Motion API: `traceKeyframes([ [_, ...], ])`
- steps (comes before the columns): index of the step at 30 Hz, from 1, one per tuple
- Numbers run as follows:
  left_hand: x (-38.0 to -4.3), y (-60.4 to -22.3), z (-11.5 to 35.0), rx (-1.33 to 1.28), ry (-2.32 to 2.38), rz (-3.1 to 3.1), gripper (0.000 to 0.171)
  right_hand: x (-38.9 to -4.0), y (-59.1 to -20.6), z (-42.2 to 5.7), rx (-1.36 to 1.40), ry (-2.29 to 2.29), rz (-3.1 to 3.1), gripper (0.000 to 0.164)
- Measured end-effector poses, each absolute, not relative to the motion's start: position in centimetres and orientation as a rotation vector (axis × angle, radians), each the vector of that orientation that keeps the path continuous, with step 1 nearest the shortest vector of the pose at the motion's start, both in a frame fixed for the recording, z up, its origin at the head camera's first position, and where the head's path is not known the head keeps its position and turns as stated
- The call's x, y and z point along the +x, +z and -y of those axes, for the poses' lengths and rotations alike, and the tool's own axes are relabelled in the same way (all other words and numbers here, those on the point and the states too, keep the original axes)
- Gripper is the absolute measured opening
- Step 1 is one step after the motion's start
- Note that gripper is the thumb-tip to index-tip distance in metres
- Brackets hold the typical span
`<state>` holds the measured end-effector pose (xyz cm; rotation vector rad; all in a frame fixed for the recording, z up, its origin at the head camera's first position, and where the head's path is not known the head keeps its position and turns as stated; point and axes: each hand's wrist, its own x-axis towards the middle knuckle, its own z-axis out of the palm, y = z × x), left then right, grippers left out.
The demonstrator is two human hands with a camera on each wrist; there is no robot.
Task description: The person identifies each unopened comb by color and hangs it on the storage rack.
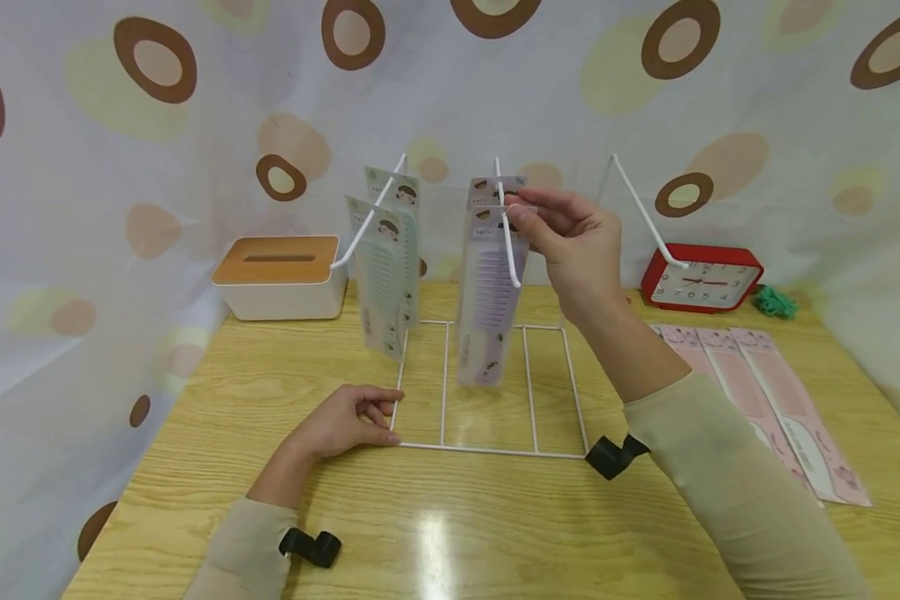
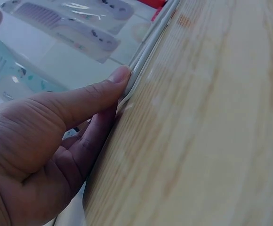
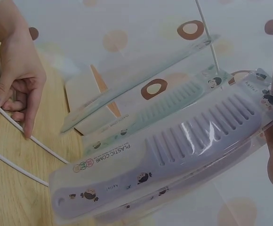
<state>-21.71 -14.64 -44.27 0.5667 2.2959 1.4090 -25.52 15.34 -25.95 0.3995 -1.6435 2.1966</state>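
head view: front packaged purple comb (image 1: 487, 296), hanging lengthwise below nearer right hand (image 1: 581, 248), pinched at top corner by fingertips.

Couple of clear-bagged purple combs (image 1: 491, 292) hanging one behind the other off the middle prong (image 1: 511, 250) of this white wire rack (image 1: 487, 451), base flat on the table (image 1: 367, 533).

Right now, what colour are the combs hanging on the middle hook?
The combs are pale purple; the right wrist view shows this best.
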Motion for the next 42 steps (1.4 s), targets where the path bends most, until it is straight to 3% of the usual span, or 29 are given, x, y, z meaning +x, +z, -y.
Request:
traceKeyframes([
  [8, -21.6, -44.3, 14.6, 0.56, 1.409, -2.291, 0.064, -25.6, -26.8, -16.5, 0.503, 2.216, 1.706, 0.023],
  [16, -21.6, -44.7, 14.7, 0.553, 1.419, -2.282, 0.063, -25.2, -29.8, -20.7, 0.553, 2.061, 2.092, 0.041],
  [24, -21.7, -44.7, 14.8, 0.552, 1.434, -2.27, 0.064, -26.0, -34.1, -26.4, 0.392, 1.661, 2.585, 0.047],
  [34, -21.8, -44.3, 14.6, 0.556, 1.436, -2.275, 0.063, -26.7, -38.0, -32.8, 0.217, 1.416, 2.777, 0.049],
  [42, -21.9, -44.5, 14.5, 0.56, 1.441, -2.264, 0.063, -26.7, -39.9, -36.6, 0.074, 1.225, 2.978, 0.061],
])
